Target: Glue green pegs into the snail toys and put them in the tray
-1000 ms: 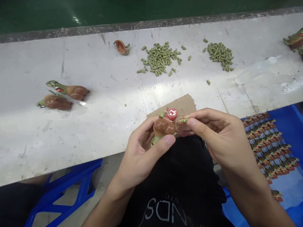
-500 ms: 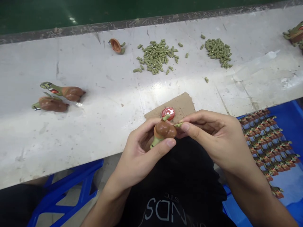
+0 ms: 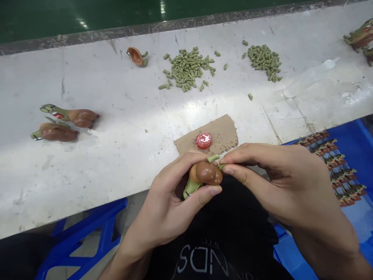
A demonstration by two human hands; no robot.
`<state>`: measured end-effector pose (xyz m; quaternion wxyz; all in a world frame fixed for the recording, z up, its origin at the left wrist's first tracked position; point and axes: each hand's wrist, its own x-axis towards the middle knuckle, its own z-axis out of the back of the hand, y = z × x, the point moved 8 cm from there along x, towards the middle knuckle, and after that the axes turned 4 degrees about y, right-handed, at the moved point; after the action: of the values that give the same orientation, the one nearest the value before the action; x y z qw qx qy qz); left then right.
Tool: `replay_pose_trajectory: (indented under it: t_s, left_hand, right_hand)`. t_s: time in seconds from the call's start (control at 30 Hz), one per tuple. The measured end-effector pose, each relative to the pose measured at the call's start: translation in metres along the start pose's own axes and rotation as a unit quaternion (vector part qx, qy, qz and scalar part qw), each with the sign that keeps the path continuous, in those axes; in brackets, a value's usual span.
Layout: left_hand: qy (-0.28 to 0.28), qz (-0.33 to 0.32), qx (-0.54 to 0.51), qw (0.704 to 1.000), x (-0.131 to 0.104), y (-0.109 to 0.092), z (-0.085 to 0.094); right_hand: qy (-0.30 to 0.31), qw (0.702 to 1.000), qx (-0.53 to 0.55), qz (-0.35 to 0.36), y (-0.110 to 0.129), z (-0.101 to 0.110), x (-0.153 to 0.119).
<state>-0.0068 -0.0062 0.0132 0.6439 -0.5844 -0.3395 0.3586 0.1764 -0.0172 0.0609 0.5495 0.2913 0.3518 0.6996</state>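
Note:
My left hand [image 3: 171, 194] is closed around a brown and green snail figurine [image 3: 207, 173], its rounded brown side facing up. One small green piece [image 3: 213, 158] sticks out from the figurine's far side. Between thumb and forefinger, my right hand [image 3: 274, 182] pinches another green peg-like piece [image 3: 222, 167], held against the figurine's right end. Its far tip is partly hidden by the fingers. Just beyond my hands, a red round cap [image 3: 203, 140] with glossy content rests on a piece of cardboard [image 3: 224, 132].
Two piles of green pieces, a larger one [image 3: 188, 70] and a smaller one [image 3: 264, 60], lie across the white table [image 3: 122, 155]. Two figurines [image 3: 60, 132] lie at left, a brown shell part [image 3: 135, 56] farther back. A blue crate [image 3: 359, 144] with rows of figurines stands right; a blue stool [image 3: 81, 237] is lower left.
Both hands have come slightly nearer my body with the figurine, uncovering more of the cap and cardboard. The pinched green piece now meets the figurine's end. The view has shifted a little.

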Motion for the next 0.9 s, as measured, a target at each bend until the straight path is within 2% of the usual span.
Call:
replay_pose_trajectory:
  t_s: [0.17,0.37,0.53,0.6,0.7,0.8,0.9]
  left_hand:
    - [0.003,0.012,0.023,1.000,0.001,0.002,-0.003]
    - [0.026,0.034,0.024,0.999,0.002,0.004,-0.015]
    - [0.038,0.058,0.023,0.997,0.013,0.001,-0.035]
    - [0.064,0.085,0.021,0.994,0.020,0.005,-0.051]
    - [0.132,0.136,0.010,0.982,0.032,0.015,-0.087]
    - [0.233,0.184,-0.016,0.955,0.040,0.031,-0.137]
    - [0.323,0.212,-0.021,0.922,0.044,0.047,-0.186]
  right_hand:
    - [0.010,1.000,0.008,0.017,0.002,0.001,-0.005]
    - [-0.009,1.000,0.015,0.018,-0.003,0.006,-0.016]
    - [-0.041,0.999,0.030,0.010,-0.011,0.027,-0.035]
    - [-0.081,0.997,0.002,-0.011,-0.019,0.045,-0.053]
    - [-0.105,0.985,-0.135,-0.035,-0.025,0.063,-0.089]
    - [-0.029,0.966,-0.255,-0.020,-0.031,0.051,-0.119]
    - [0.004,0.962,-0.268,-0.042,-0.050,0.037,-0.140]
